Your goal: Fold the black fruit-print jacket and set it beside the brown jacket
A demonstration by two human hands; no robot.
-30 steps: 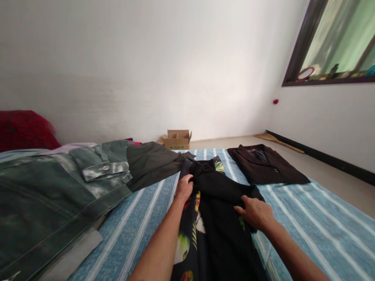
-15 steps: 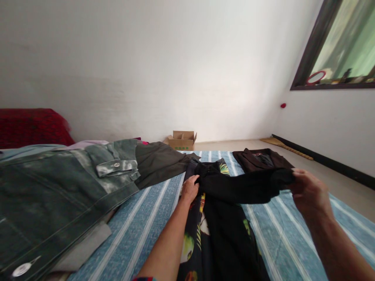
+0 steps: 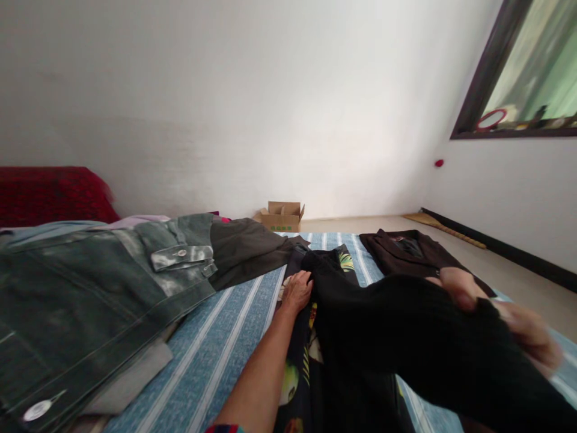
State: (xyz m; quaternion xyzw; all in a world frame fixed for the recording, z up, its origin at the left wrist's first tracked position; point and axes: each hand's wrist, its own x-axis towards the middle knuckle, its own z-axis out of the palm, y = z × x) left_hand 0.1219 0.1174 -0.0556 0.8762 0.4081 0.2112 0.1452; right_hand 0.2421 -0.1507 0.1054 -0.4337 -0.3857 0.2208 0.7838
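Observation:
A black garment (image 3: 396, 337) lies over a dark fruit-print cloth (image 3: 291, 379) on the blue striped bed cover (image 3: 216, 355). My left hand (image 3: 296, 290) presses down on the garment's far left corner. My right hand (image 3: 491, 313), blurred, grips a fold of the black garment and holds it lifted above the bed toward me. Much of that hand is hidden by the raised cloth.
A pile of clothes with a green-grey denim jacket (image 3: 99, 282) and a dark olive piece (image 3: 246, 249) sits on the left. A folded dark brown jacket (image 3: 415, 252) lies at the far right. A cardboard box (image 3: 282, 216) stands on the floor, a red cushion (image 3: 49, 195) far left.
My right hand took hold of the black garment's edge, lifted it to the right, then drew it up and toward me. My left hand stayed pressed at the far corner.

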